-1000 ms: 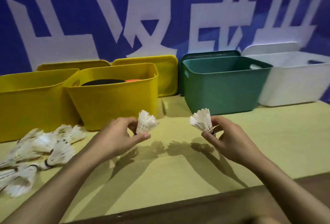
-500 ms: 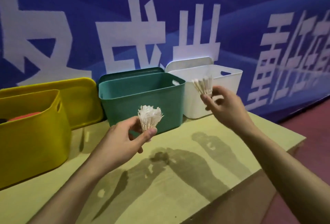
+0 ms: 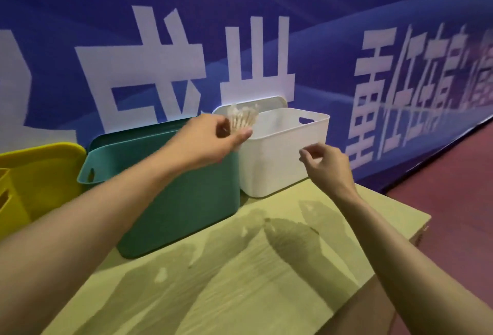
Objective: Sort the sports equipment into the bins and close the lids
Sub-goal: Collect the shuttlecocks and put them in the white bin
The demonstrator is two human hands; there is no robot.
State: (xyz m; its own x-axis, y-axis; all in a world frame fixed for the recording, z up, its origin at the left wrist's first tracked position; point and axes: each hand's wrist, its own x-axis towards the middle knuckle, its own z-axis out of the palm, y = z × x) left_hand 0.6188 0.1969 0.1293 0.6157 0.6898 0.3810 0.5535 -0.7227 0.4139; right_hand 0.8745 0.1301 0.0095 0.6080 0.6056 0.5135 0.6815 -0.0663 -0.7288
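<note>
The shuttlecock (image 3: 242, 119), a blurred cone of pale feathers, points its skirt toward one o'clock, base pinched in the left hand (image 3: 210, 139) at its seven o'clock, over the near-left rim of the smooth white bin (image 3: 280, 164). The right hand (image 3: 324, 162) hangs at four o'clock, fingers loosely curled, holding nothing. The matte green bin (image 3: 184, 201) stands touching at nine o'clock.
</note>
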